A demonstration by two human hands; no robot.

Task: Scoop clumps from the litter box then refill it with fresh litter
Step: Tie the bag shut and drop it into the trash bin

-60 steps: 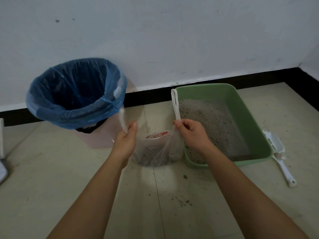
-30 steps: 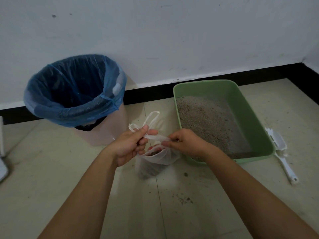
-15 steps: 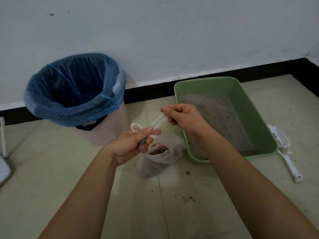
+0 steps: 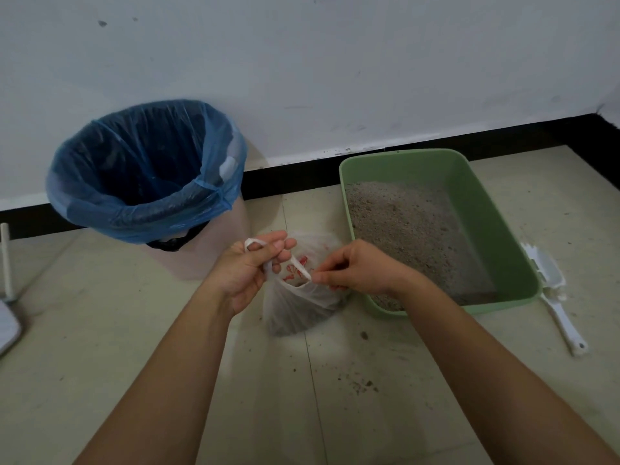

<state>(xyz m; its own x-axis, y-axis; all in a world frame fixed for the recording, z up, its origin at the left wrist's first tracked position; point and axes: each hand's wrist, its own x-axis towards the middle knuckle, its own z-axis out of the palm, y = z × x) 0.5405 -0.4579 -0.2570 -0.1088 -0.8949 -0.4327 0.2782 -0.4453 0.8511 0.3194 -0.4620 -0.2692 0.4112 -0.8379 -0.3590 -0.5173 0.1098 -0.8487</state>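
Bag [image 4: 295, 307] sits between bin [image 4: 218, 250] and litter box [image 4: 503, 236]; scoop [image 4: 557, 297] flanks the latter.

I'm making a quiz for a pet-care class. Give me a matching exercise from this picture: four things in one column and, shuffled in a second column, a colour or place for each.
Things:
1. bin
2. litter box
3. scoop
4. bag

Descriptions:
A. white, lying on the floor right of the litter box
B. green, holding grey litter
C. handles gripped by the left hand and the right hand
D. lined with blue plastic

Pairs: 1-D, 2-B, 3-A, 4-C
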